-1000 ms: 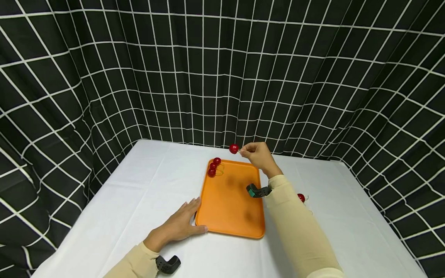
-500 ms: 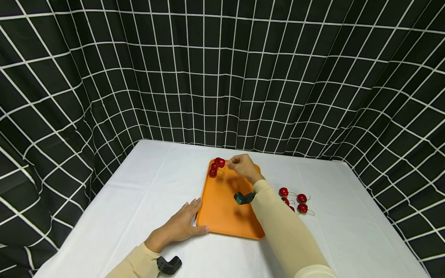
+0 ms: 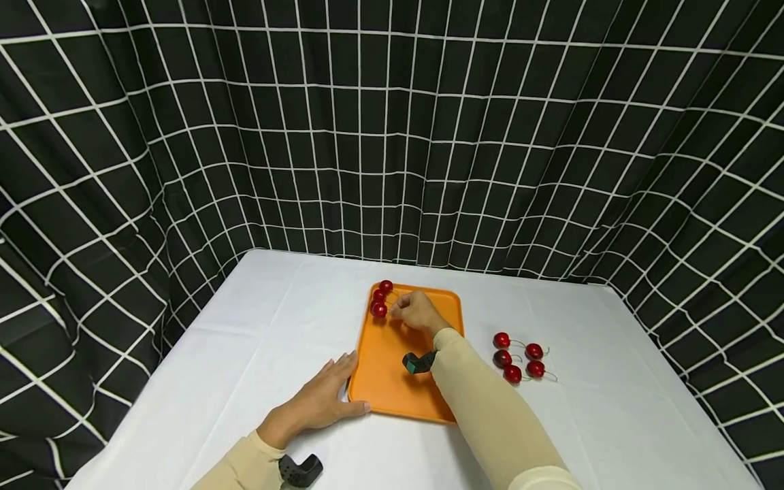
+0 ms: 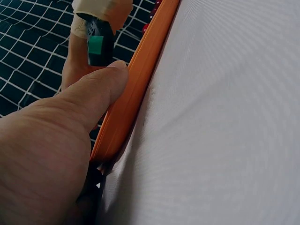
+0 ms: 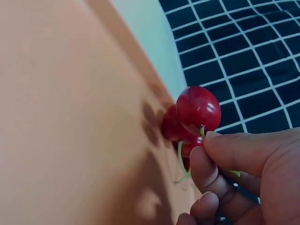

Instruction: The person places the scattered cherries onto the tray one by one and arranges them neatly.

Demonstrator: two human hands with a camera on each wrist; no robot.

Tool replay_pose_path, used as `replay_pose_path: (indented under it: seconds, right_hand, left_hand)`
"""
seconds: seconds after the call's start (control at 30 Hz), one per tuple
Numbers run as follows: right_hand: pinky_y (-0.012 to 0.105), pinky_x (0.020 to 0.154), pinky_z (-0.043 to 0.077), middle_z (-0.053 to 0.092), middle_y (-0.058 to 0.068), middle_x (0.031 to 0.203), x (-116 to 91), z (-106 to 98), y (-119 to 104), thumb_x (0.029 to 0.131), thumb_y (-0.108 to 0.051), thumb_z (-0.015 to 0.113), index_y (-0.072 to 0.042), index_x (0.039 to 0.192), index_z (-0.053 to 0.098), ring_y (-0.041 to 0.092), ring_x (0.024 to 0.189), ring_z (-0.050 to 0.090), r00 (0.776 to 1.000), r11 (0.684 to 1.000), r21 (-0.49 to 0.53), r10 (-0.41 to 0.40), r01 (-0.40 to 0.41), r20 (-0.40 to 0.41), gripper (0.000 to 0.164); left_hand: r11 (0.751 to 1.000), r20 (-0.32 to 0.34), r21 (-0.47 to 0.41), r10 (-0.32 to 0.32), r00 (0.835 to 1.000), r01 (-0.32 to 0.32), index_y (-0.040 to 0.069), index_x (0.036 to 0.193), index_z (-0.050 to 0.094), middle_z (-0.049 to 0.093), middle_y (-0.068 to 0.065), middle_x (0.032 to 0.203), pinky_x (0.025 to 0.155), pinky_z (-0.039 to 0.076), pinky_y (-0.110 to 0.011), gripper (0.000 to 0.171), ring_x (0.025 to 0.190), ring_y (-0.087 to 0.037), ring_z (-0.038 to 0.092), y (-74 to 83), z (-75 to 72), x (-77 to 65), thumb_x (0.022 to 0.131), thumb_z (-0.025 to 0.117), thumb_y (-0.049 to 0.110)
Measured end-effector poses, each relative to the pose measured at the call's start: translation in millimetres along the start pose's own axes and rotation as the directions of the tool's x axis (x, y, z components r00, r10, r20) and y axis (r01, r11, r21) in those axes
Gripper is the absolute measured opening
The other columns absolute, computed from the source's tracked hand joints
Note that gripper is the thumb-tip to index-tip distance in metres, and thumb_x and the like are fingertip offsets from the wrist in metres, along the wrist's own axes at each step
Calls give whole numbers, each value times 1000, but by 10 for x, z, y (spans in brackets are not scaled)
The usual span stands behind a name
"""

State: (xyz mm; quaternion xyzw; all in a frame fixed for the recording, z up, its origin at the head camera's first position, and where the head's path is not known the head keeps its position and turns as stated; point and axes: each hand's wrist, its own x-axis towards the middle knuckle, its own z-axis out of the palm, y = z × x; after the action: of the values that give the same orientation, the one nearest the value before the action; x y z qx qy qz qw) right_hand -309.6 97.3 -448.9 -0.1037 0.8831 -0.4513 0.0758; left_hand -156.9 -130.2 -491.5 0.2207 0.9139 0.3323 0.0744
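My right hand [image 3: 419, 312] pinches a red cherry [image 5: 199, 108] by its green stem between thumb and index finger. It holds the cherry over the far left part of an orange tray [image 3: 392, 381]. Several other cherries [image 3: 386, 286] lie in a row along the tray's left edge there, partly hidden behind the held one in the right wrist view. At the tray's near left corner, my left hand [image 3: 315, 401] rests with its fingers along the left side and its thumb at the front rim [image 4: 133, 89].
Several more cherries [image 3: 512, 373] with stems lie loose on the white tablecloth [image 3: 588, 408], right of the tray. A black curtain [image 3: 392, 136] with a white grid hangs behind the table and at both sides.
My right hand has come down and left with the cherry, from above the tray's far edge to near the row, then slightly toward me. My left hand stays at the corner.
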Motion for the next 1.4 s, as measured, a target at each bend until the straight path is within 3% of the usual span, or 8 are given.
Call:
replay_pose_path:
  seconds: [0.57,0.9,1.23,1.4]
  right_hand:
    - [25,57,43,64,0,73,-10,123,35,87,-9,70,-7,79,72,17,66,50,1000,996,-86,-8,7,-8,9]
    - [26,59,46,63,1,77,-27,113,41,86,-12,72,-9,81,73,19,69,52,1000,998,-60,-4,5,8,7]
    - [30,67,47,65,2,89,-92,-88,56,91,-20,67,-10,93,72,21,78,53,998,998,-18,51,-52,-29,11]
    - [34,74,50,65,3,94,-132,-285,23,91,-21,68,-9,95,72,22,84,55,998,1000,-23,7,-9,-65,13]
  left_hand:
    - [1000,-7,9,10,1000,-10,3,152,26,21,-8,157,116,9,-44,105,143,-25,16,6,22,18,79,65,67]
    - [1000,-11,1,13,1000,-13,2,152,26,22,-9,157,116,8,-44,105,144,-25,15,-4,25,18,79,65,66]
    - [1000,-8,5,20,1000,-20,0,151,26,22,-10,157,116,8,-44,104,143,-26,16,14,29,21,80,65,65]
    - [1000,-4,5,8,1000,-8,2,152,25,21,-9,157,117,7,-42,104,143,-23,15,14,25,16,79,65,66]
